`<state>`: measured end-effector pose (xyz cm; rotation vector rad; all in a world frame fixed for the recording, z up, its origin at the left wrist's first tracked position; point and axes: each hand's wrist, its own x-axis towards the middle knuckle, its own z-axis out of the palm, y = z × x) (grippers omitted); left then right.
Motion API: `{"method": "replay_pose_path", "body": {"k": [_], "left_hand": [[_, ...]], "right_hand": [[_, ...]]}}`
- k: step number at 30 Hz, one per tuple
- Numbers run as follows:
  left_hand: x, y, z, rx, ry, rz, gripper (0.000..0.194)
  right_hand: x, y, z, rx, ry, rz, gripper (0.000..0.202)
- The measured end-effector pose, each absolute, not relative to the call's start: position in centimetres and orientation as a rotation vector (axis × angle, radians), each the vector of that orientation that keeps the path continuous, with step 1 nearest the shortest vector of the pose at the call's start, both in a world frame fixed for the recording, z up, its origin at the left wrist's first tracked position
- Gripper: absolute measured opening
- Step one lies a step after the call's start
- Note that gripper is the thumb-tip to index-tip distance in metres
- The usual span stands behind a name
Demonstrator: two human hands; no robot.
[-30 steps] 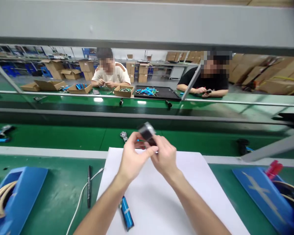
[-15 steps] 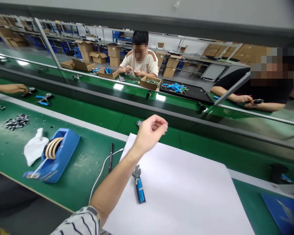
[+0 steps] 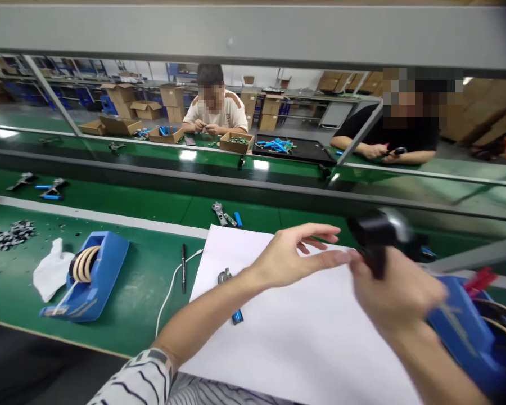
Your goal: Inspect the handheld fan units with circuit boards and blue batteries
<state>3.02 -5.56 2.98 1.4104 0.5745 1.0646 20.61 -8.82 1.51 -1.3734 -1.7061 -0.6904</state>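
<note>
My left hand (image 3: 297, 256) reaches over the white sheet (image 3: 303, 337), fingers stretched out and apart, holding nothing. Its thumb tip comes up to my right hand (image 3: 398, 289), which is closed around a black device (image 3: 373, 230) with a shiny round part. Motion smears that device, so its exact kind is unclear. Partly covered by my left forearm, a small assembly with a round grey head and a blue battery cell (image 3: 236, 316) lies on the sheet. Beyond the sheet's far edge rests another opened grey assembly (image 3: 220, 214) beside a blue cell (image 3: 238, 219).
A blue tape dispenser (image 3: 105, 281), a white cloth (image 3: 50, 270), a black pen (image 3: 184, 269) and a pile of small dark pieces (image 3: 14, 233) lie to the left. Another blue dispenser (image 3: 455, 315) stands at right. Two co-workers sit across the line.
My right hand has come into view from the right with the black device. My left hand has moved right and lower, its fingers spreading. The view has shifted, and the right-hand dispenser now shows.
</note>
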Motion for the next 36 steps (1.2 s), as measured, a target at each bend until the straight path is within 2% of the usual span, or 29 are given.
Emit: {"method": "replay_pose_path", "body": {"k": [3, 6, 8, 10, 12, 20, 29, 31, 34, 36], "left_hand": [[4.3, -4.8, 1.7, 1.316, 0.679, 1.317, 0.033], [2.9, -1.9, 0.2, 1.266, 0.793, 1.419, 0.032], [0.8, 0.3, -0.6, 1.234, 0.891, 1.245, 0.031], [-1.4, 2.4, -1.0, 1.226, 0.945, 0.994, 0.03], [-3.0, 4.2, -1.5, 1.218, 0.958, 0.856, 0.027], [-3.8, 9.4, -4.0, 1.141, 1.006, 0.627, 0.017], [-2.2, 12.2, -6.2, 1.202, 1.156, 0.584, 0.01], [-1.4, 13.2, -7.4, 1.235, 1.283, 0.587, 0.015], [-0.5, 14.4, -9.1, 1.305, 1.477, 0.542, 0.023], [-0.7, 14.9, -9.8, 1.365, 1.592, 0.508, 0.026]], "right_hand": [[17.8, -7.0, 0.1, -1.434, -1.759, -0.611, 0.046], [15.5, -4.0, -1.3, -1.481, -1.875, -0.192, 0.061], [15.2, -1.8, -2.1, -1.393, -1.93, 0.176, 0.064], [15.6, 0.5, -3.2, -1.288, -1.939, 0.462, 0.05], [16.0, 2.7, -4.4, -1.263, -1.934, 0.569, 0.041], [17.5, 8.9, -8.2, -1.285, -2.122, 0.504, 0.029], [19.3, 10.9, -7.8, -1.413, -2.394, 0.168, 0.026], [18.9, 11.3, -8.4, -1.499, -2.383, 0.097, 0.031], [17.6, 10.1, -10.0, -1.632, -2.303, 0.018, 0.055], [16.7, 8.3, -11.3, -1.635, -2.298, 0.011, 0.053]]}}
